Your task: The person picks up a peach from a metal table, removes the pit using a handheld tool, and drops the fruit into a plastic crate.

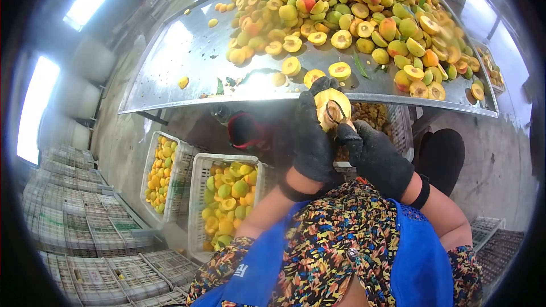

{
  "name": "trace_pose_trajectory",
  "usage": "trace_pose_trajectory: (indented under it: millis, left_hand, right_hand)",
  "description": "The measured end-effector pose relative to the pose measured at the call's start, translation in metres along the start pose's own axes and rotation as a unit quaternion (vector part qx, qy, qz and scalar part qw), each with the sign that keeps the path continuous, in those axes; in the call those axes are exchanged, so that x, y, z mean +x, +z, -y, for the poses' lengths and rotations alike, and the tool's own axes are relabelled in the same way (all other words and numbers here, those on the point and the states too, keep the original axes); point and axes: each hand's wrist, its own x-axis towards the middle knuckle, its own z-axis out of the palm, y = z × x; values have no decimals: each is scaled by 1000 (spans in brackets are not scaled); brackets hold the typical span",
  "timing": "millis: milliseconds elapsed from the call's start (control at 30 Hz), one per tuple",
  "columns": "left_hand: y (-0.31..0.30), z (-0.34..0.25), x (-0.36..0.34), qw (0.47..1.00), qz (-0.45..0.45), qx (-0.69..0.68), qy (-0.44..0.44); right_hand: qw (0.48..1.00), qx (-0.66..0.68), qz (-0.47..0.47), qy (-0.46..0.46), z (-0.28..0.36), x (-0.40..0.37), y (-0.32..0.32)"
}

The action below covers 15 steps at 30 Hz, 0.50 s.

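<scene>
Where the hands meet: just before the counter (187,62) edge, above the crates (199,162).
Left hand (311,136): gloved, fingers closed around a peach half (341,99), cut face toward the camera.
Right hand (376,158): gloved, gripping a small looped tool (333,113) set at the half's centre.
Counter: steel, heaped with whole and halved peaches (352,17).
Crates: white plastic, two holding yellow and green fruit (227,193), lower left.

We stand on a grey concrete floor (500,165); white plastic crates (85,239) stack at left beside bright rectangular windows (37,108).
</scene>
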Motion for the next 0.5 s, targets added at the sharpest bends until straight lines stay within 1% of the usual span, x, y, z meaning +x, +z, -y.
trace_pose_trajectory:
  millis: [33, 67, 133, 233, 333, 400, 433, 500]
  left_hand:
    - [0, 1, 1, 998, 1, 52, 29]
    - [0, 2, 3, 993, 2, 104, 58]
    - [5, -8, 0, 994, -17, 88, 69]
    - [3, -5, -1, 983, -30, 134, 118]
    - [-4, -7, 6, 969, 8, 181, 165]
    - [-14, -5, 13, 949, 41, 228, 212]
    - [-21, 5, 20, 931, 55, 264, 247]
    - [-28, 31, 25, 911, 66, 297, 278]
  right_hand:
    - [1000, -15, -12, -24, -2, 0, 1]
    - [999, -18, -14, -23, -3, 0, 1]
    - [999, -25, -18, -20, -4, 0, 3]
    - [998, -20, -9, 57, -3, 0, 3]
    - [996, -19, 39, 76, -3, 1, -3]
    - [996, -27, 37, 79, -18, -1, 3]
    - [996, -31, 36, 81, -23, -2, 5]
    - [994, -75, 41, 66, -20, -2, 0]
